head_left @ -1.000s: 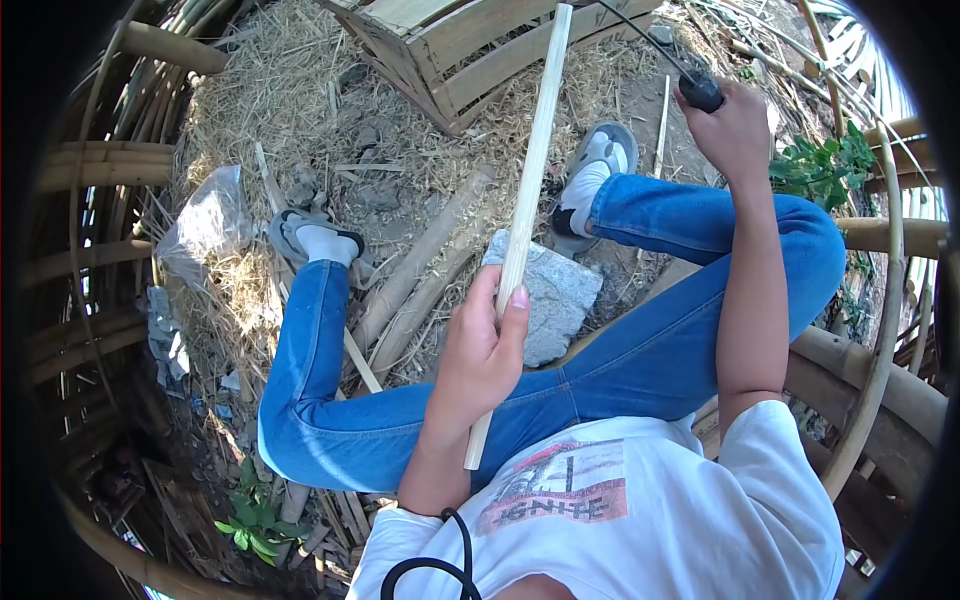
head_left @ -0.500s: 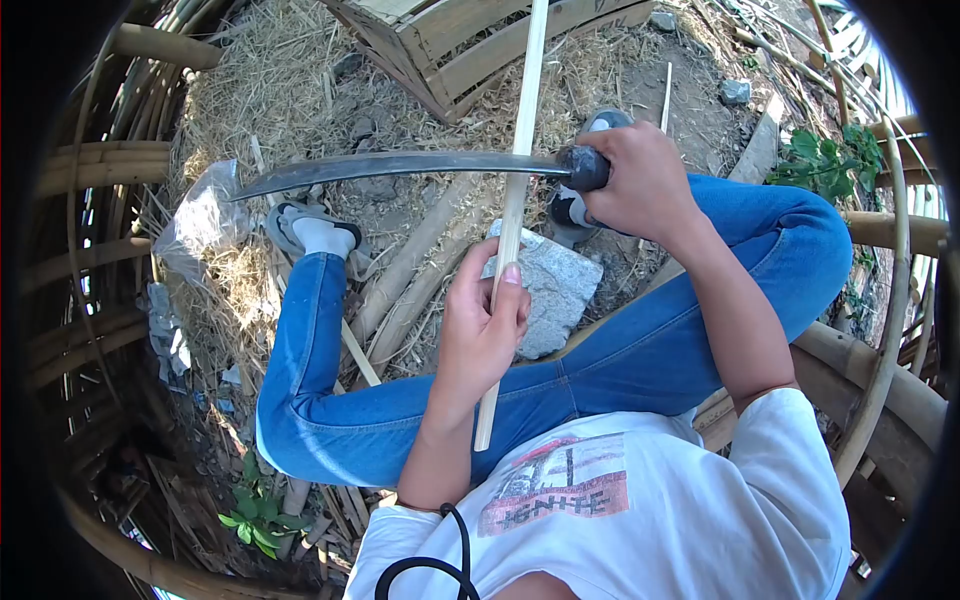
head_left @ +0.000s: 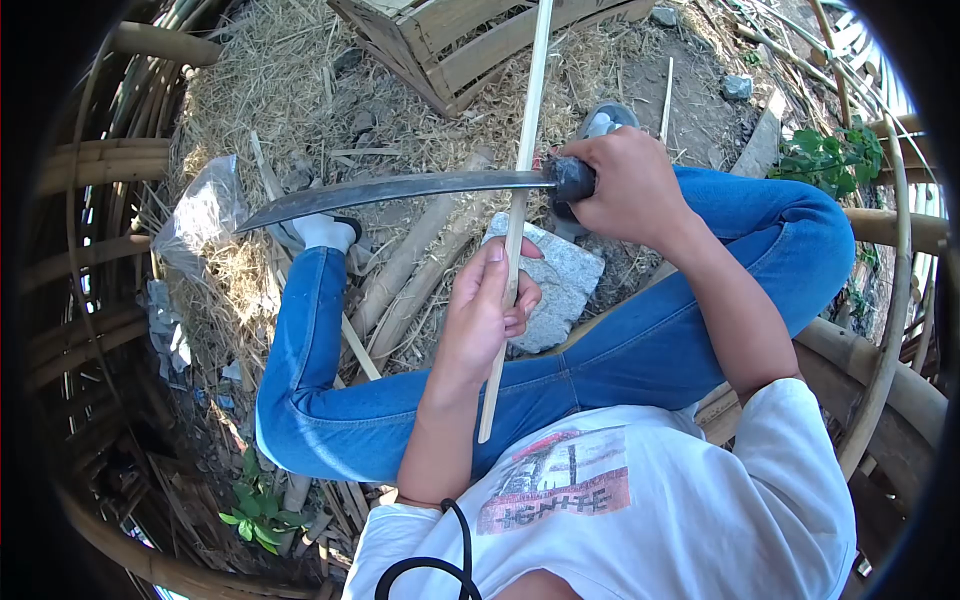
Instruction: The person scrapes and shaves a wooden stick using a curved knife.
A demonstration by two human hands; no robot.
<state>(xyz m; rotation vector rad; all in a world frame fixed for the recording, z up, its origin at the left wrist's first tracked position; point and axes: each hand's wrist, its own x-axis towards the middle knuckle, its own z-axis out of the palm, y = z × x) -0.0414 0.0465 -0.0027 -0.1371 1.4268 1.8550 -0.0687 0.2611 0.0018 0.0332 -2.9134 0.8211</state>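
A long pale strip of wood or bamboo (head_left: 531, 110) runs upright through the view, its lower end near my lap. My left hand (head_left: 490, 300) is closed round its lower part, thumb on top. My right hand (head_left: 625, 187) grips the dark handle of a long curved blade (head_left: 390, 188), which points left and crosses over the strip above my left hand. Whether the edge touches the strip I cannot tell. Below and behind the strip lies a flat grey stone (head_left: 560, 285), between my legs.
A wooden crate (head_left: 465, 50) stands at the top. Bamboo poles (head_left: 415, 265) lie on the straw-strewn ground, and a clear plastic bag (head_left: 205, 215) is at the left. Bamboo framework (head_left: 880, 370) curves along the right. Green leaves (head_left: 825, 160) grow at the upper right.
My right hand has come inward from the upper right, swinging the blade leftward across the strip. The strip has turned to show a narrower side, and my left fingers have shifted on it.
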